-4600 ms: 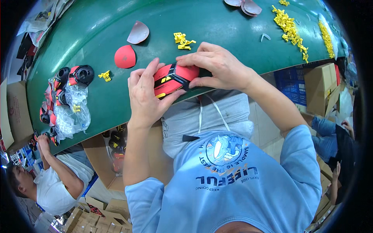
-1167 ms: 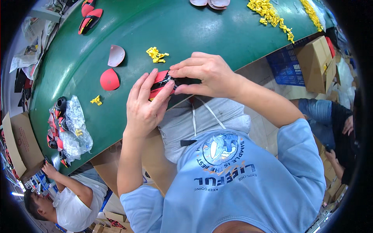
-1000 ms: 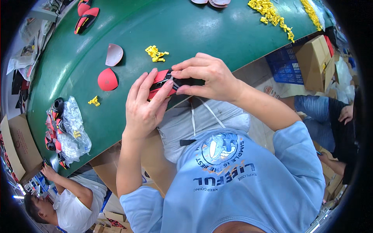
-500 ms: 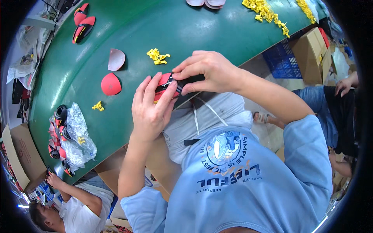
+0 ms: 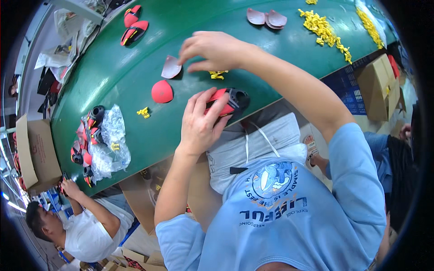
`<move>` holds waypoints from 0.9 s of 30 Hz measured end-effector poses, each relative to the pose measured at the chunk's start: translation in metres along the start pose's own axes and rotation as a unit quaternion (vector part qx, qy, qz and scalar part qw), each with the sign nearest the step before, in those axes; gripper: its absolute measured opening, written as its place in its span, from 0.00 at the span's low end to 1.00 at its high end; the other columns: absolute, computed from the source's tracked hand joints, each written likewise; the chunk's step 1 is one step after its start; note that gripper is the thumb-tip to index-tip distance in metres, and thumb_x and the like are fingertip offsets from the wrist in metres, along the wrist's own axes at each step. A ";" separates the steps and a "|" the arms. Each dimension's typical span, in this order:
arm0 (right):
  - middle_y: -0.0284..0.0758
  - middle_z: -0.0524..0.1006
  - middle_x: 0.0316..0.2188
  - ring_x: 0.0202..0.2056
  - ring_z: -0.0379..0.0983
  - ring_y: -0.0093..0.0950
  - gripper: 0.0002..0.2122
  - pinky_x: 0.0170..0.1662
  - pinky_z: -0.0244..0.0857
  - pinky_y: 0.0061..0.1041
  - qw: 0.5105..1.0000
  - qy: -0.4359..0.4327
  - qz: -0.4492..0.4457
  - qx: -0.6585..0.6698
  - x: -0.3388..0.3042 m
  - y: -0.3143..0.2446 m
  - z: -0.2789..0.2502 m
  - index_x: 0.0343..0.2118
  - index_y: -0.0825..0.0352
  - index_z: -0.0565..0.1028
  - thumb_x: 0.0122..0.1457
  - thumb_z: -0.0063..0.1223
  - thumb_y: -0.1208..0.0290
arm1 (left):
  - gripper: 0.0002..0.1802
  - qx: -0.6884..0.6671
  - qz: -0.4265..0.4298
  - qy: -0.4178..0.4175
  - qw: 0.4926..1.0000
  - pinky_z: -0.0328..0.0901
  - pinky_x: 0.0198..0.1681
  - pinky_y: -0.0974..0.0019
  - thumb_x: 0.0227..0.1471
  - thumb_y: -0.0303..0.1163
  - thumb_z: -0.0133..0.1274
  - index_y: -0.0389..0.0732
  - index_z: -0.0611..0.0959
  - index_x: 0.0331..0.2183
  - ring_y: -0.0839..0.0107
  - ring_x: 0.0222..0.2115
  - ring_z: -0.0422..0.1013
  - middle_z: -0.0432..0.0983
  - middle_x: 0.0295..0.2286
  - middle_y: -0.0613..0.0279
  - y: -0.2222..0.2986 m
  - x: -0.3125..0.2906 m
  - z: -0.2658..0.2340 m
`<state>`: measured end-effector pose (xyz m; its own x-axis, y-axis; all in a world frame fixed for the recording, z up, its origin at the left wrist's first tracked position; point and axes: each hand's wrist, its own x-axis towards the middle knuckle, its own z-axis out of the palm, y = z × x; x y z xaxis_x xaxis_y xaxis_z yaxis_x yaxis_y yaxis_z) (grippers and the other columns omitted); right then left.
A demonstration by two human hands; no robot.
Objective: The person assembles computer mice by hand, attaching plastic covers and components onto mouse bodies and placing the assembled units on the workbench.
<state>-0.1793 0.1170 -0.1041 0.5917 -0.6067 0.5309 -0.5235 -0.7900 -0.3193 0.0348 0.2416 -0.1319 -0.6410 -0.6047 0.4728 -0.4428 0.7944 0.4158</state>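
Note:
My left hand (image 5: 201, 119) is closed round a red and black plastic assembly (image 5: 235, 101) at the near edge of the green table; its kind is not clear. My right hand (image 5: 214, 49) is stretched over the table, fingers apart. Its fingertips are right beside a curved shell (image 5: 171, 68) whose pale inner side faces up; whether they touch cannot be told. Just nearer lies a red curved shell (image 5: 162, 92). Partly hidden under my right hand is a small group of yellow plastic clips (image 5: 219, 74). One more yellow clip (image 5: 144, 112) lies to the left.
Red and black assemblies (image 5: 134, 33) lie at the far left. Pale shells (image 5: 266, 19) and piles of yellow clips (image 5: 323, 29) lie at the far right. Several black and red parts (image 5: 95, 122) sit with clear plastic bags (image 5: 114, 144) at the left. A co-worker (image 5: 86, 226) works beyond them.
My right hand has let go of the red and black assembly and moved away to the pale shell. My left hand still holds the assembly. The whole view has shifted.

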 end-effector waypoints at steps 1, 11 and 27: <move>0.33 0.86 0.37 0.44 0.79 0.39 0.12 0.48 0.76 0.40 1.000 -0.009 0.004 -0.004 0.015 0.002 0.016 0.45 0.57 0.87 0.61 0.68 0.59 | 0.37 0.000 -0.004 -0.001 1.000 0.70 0.57 0.47 0.44 0.29 0.74 0.46 0.83 0.58 0.44 0.53 0.73 0.76 0.55 0.46 -0.001 0.000 -0.001; 0.38 0.85 0.45 0.46 0.81 0.22 0.22 0.50 0.76 0.26 0.926 0.016 0.178 0.332 -0.020 -0.034 -0.061 0.62 0.70 0.76 0.68 0.64 0.67 | 0.47 -0.050 -0.060 0.028 0.997 0.70 0.57 0.47 0.43 0.29 0.76 0.33 0.73 0.62 0.43 0.52 0.74 0.77 0.53 0.43 -0.006 -0.003 -0.005; 0.33 0.84 0.53 0.42 0.76 0.35 0.26 0.51 0.75 0.34 0.988 0.021 0.143 0.057 -0.131 -0.076 -0.025 0.53 0.62 0.83 0.53 0.75 0.55 | 0.44 -0.014 -0.040 0.022 0.999 0.70 0.56 0.48 0.45 0.31 0.76 0.35 0.75 0.62 0.46 0.52 0.74 0.78 0.55 0.47 -0.008 -0.003 0.001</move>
<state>-0.2322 0.2584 -0.1296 0.4019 -0.8045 0.4373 -0.5915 -0.5926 -0.5467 0.0395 0.2366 -0.1376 -0.5760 -0.6679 0.4713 -0.4722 0.7425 0.4752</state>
